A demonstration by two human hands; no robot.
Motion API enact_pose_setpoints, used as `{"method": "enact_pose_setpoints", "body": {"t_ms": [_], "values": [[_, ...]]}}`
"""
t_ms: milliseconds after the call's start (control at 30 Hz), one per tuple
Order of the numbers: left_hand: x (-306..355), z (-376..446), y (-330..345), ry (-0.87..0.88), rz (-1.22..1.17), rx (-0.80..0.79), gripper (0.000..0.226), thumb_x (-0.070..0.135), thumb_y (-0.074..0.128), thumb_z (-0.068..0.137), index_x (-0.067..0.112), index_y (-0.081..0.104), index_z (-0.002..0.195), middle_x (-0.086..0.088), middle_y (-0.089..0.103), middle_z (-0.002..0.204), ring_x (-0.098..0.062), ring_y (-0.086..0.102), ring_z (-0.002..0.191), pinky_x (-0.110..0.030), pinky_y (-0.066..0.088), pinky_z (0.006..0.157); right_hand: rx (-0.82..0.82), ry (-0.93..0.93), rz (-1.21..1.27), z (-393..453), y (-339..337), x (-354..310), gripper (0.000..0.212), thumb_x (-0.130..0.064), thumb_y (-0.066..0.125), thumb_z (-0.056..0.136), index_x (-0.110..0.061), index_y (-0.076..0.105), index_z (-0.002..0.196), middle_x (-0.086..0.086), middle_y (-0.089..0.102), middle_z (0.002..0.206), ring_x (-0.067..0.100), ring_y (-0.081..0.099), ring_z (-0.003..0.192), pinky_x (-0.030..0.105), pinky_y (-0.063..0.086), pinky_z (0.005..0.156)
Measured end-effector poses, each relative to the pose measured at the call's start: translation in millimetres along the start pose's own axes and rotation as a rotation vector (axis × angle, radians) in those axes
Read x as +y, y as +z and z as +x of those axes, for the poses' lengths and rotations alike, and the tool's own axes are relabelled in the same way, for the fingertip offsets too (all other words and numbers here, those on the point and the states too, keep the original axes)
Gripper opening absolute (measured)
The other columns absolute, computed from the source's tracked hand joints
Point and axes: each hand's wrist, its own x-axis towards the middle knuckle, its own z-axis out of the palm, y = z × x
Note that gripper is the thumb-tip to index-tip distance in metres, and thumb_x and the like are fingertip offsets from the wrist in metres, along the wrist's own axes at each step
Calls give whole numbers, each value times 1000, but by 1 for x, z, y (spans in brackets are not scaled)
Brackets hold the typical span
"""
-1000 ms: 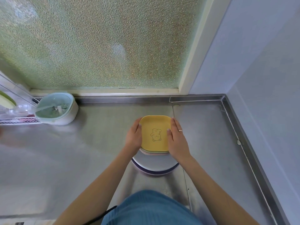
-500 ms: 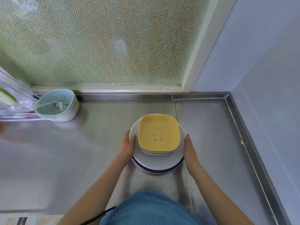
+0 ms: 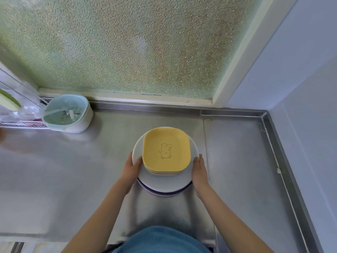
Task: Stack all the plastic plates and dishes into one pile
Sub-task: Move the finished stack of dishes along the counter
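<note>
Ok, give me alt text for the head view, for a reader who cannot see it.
Two bare hands, left hand and right hand, grip opposite sides of a white round plate topped by stacked square dishes, a yellow bear-print dish uppermost, on a steel counter. A pale green strainer basket sits far left beneath a frosted window.

square dishes (image 3: 166, 149) on round plates (image 3: 164, 183), strainer basket (image 3: 68, 114) far left
</note>
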Motion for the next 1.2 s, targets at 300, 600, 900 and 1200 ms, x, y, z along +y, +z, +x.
{"method": "enact_pose_setpoints", "body": {"t_ms": [300, 600, 900, 1200], "values": [[22, 42, -94, -26, -66, 136, 37, 27, 55, 92, 22, 50, 129, -4, 61, 112, -22, 58, 98, -36, 48, 80, -81, 22, 48, 13, 111, -37, 50, -39, 22, 100, -28, 14, 148, -2, 21, 155, 22, 26, 139, 42, 24, 114], [42, 87, -169, -25, -111, 194, 45, 36, 60, 81, 18, 58, 122, -6, 65, 112, -23, 60, 98, -36, 48, 80, -110, 7, 52, 20, 202, -68, 50, -38, 23, 100, -27, 15, 148, -1, 20, 155, 21, 23, 140, 42, 20, 115], [46, 111, -168, 10, -215, 162, 38, 31, 55, 92, 23, 53, 129, 0, 65, 109, -17, 60, 98, -37, 49, 83, -46, 16, 52, 39, 214, -79, 48, -39, 23, 100, -28, 21, 147, -3, 23, 154, 21, 26, 139, 40, 23, 114], [55, 121, -166, 30, -205, 154, 62, 42, 58, 74, 27, 46, 133, -1, 61, 120, -21, 59, 107, -44, 51, 93, -1, 15, 99, 44, 218, -90, 45, -35, 23, 101, -26, 27, 145, 1, 39, 144, 22, 40, 128, 32, 32, 101]]}}
